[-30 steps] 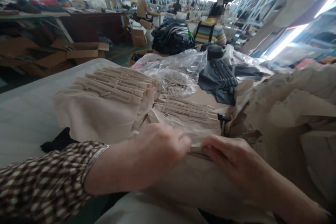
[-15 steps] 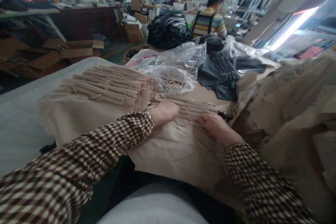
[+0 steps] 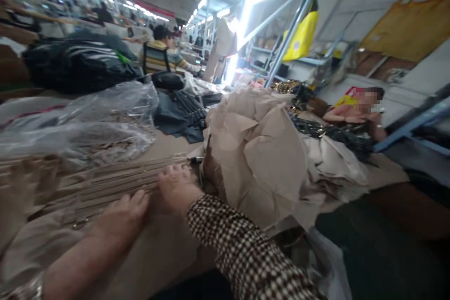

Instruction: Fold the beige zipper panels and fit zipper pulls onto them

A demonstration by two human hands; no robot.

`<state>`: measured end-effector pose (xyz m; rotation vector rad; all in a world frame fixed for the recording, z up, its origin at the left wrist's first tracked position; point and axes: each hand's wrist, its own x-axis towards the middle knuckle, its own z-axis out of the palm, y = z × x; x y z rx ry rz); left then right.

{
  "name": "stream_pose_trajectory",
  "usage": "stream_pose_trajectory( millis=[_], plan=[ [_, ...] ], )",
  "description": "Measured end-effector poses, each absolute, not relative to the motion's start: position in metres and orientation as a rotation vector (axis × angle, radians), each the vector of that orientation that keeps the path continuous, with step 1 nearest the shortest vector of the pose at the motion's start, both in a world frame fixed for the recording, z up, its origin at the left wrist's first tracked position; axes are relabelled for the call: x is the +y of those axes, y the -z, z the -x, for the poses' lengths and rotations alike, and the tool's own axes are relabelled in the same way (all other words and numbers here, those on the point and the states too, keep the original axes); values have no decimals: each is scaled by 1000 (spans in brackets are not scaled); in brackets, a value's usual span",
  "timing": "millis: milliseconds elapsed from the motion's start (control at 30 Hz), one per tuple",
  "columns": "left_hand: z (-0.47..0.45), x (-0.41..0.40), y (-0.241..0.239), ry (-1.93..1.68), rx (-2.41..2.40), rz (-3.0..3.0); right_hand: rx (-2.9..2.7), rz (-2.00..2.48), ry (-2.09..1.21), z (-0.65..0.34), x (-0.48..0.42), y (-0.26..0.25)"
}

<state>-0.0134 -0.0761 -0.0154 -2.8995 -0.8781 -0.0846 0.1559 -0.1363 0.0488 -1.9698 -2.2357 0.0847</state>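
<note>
Beige fabric pieces with zippers [image 3: 119, 180] lie in an overlapping stack at the left of the table. My left hand [image 3: 121, 218] lies over the near side of this stack, fingers outstretched and touching the cloth. At the stack's right end rests my right hand [image 3: 179, 187], its fingers laid flat on the pieces and slightly apart. Both thumbs are hard to see. Below the hands a smooth beige cloth [image 3: 158, 239] spreads toward me. A small metal zipper pull [image 3: 80, 223] shows beside my left forearm.
A large heap of beige fabric pieces [image 3: 274, 150] rises just right of my right hand. Clear plastic bags [image 3: 116, 112] and dark zippered pieces [image 3: 179, 115] lie behind the stack. One co-worker [image 3: 161, 56] sits beyond; another person [image 3: 365, 110] is at the right.
The view has swung to the right, bringing the beige heap and the person at the right into view. My left hand has come nearer on the stack; my right hand stays at its right end.
</note>
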Motion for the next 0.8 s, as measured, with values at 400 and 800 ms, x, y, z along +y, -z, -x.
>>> stream_pose_trajectory(
  millis=[400,800],
  plan=[
    [19,-73,34,-101,-912,2758,-898,2427,404,-435,-311,-126],
    [9,-94,-6,-128,-951,2784,-1028,2693,425,-476,-300,-135]
  ],
)
